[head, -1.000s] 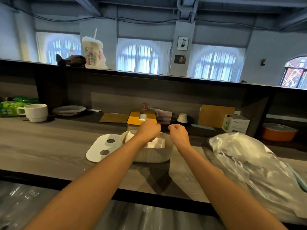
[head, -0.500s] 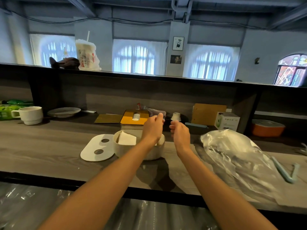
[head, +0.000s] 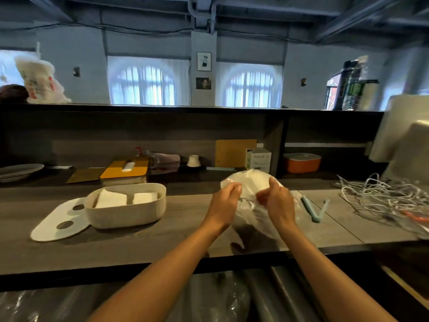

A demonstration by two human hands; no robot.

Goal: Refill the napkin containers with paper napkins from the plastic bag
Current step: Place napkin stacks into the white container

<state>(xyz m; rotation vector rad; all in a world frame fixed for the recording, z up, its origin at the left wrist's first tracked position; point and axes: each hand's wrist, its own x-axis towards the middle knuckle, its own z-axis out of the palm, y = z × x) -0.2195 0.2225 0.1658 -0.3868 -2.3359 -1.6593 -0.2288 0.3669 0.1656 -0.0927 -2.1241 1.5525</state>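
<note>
Left hand (head: 224,205) & right hand (head: 277,205) both grip the crinkled clear plastic bag (head: 249,182) on the grey wooden counter (head: 162,240) — oval beige napkin container (head: 126,213) sits to the left, w/ folded white paper napkins (head: 111,199) inside

Cream napkin container (head: 126,212), white napkins (head: 111,200), clear plastic bag (head: 253,205), grey wood-grain counter (head: 162,240), orange tub (head: 301,163).

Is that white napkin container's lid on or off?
Off. The lid lies flat on the counter beside the open container, napkins visible inside.
</note>
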